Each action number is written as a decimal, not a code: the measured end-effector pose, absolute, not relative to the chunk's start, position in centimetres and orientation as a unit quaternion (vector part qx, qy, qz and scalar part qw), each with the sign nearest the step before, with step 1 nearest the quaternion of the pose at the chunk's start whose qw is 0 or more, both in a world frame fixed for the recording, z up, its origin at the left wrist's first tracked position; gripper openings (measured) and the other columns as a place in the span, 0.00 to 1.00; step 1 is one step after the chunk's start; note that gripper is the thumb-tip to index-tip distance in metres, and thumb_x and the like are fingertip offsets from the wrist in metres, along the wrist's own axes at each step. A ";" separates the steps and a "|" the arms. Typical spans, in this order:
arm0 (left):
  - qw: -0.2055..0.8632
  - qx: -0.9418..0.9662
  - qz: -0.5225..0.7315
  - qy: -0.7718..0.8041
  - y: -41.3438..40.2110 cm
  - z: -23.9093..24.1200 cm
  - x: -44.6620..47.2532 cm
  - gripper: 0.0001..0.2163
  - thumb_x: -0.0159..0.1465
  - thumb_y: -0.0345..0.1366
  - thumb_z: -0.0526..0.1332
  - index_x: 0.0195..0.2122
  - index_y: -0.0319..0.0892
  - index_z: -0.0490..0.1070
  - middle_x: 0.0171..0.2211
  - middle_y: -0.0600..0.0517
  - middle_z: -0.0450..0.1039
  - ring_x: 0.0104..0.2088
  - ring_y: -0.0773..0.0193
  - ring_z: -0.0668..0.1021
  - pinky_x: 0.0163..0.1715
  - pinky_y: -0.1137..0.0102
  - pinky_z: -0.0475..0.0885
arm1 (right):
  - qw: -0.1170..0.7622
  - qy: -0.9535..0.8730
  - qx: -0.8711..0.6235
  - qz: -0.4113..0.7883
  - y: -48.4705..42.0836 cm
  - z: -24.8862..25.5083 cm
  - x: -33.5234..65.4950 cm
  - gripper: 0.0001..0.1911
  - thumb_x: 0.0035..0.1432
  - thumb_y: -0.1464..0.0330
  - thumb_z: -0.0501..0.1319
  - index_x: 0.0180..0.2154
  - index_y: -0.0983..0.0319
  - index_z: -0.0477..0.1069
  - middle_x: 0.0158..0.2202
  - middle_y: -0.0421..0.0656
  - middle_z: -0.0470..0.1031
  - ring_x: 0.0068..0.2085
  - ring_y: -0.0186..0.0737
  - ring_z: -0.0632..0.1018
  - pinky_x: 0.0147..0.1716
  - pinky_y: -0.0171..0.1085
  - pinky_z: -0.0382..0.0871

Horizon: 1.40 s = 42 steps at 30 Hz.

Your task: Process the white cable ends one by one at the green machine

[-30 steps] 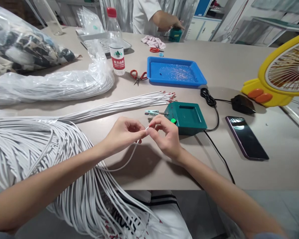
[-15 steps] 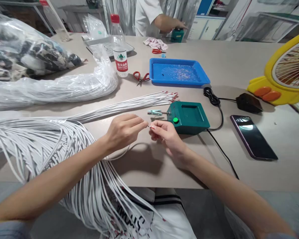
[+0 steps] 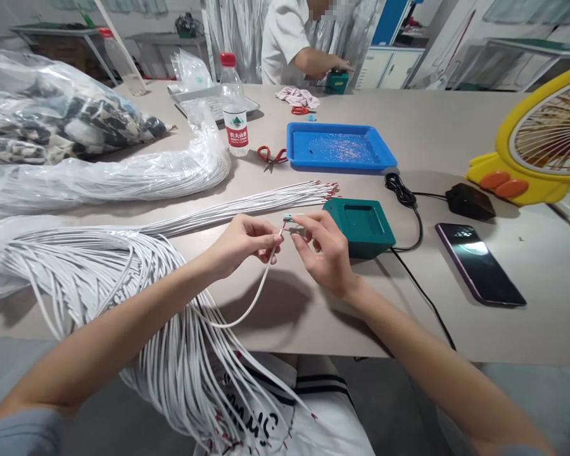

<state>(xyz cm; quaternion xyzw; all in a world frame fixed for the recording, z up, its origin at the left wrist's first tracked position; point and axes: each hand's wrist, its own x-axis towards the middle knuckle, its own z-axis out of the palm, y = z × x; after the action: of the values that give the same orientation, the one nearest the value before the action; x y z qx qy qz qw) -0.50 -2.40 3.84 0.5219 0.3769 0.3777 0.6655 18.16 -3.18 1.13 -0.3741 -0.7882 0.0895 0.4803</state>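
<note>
Between thumb and forefinger, my left hand [image 3: 255, 242] pinches a white cable [image 3: 261, 288] close to its red-tipped end. That end points up at a small metal clip [image 3: 287, 218] on the green box [image 3: 361, 229]. My right hand [image 3: 327, 248] is on the other side, its index fingertip at the clip and its thumb held apart, partly hiding the clip's arm and the box's front. From my left hand the cable curves down to a big bunch of white cables [image 3: 171, 354] that hangs over the table edge onto my lap.
Behind my hands lies a straight bundle of red-tipped cables [image 3: 247, 201]. Beyond are red-handled snips [image 3: 270, 157], a blue tray [image 3: 342, 166] and a bottle [image 3: 237, 123]. A phone [image 3: 479, 263] and yellow fan [image 3: 508, 158] stand right. A co-worker [image 3: 285, 44] sits across.
My left hand has brought the cable end up to the clip. My right hand has let go of the cable end and moved to the clip, its fingers spreading. The view has tilted up slightly.
</note>
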 end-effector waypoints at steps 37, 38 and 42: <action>0.201 0.840 0.324 0.385 -2.5 1.8 -0.4 0.08 0.61 0.32 0.58 0.31 0.42 0.77 0.29 0.47 0.75 0.29 0.65 0.73 0.32 0.72 0.67 | 0.304 -0.384 -0.393 0.778 -2.8 2.3 17.7 0.12 0.44 0.64 0.66 0.24 0.64 0.66 0.22 0.37 0.62 0.24 0.29 0.63 0.17 0.28 0.57; 0.208 0.838 0.331 0.381 -2.1 1.8 -0.6 0.07 0.60 0.31 0.58 0.31 0.42 0.77 0.29 0.47 0.75 0.29 0.65 0.73 0.32 0.72 0.68 | 0.295 -0.377 -0.389 0.787 -2.8 2.4 17.7 0.12 0.44 0.65 0.66 0.25 0.64 0.66 0.23 0.37 0.63 0.24 0.29 0.64 0.17 0.28 0.56; 0.343 0.724 0.403 0.443 -0.9 1.4 -0.6 0.05 0.58 0.32 0.61 0.29 0.38 0.75 0.27 0.49 0.74 0.26 0.66 0.75 0.25 0.74 0.68 | 0.345 -0.530 -0.462 0.622 -3.8 2.8 17.3 0.08 0.52 0.65 0.60 0.26 0.64 0.67 0.23 0.39 0.64 0.25 0.32 0.67 0.22 0.32 0.64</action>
<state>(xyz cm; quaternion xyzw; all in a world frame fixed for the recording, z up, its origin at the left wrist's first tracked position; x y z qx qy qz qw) -0.63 -0.87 1.40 0.7236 0.4433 0.4029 0.3429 17.30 -3.81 2.77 -0.4617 -0.5300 0.6223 0.3445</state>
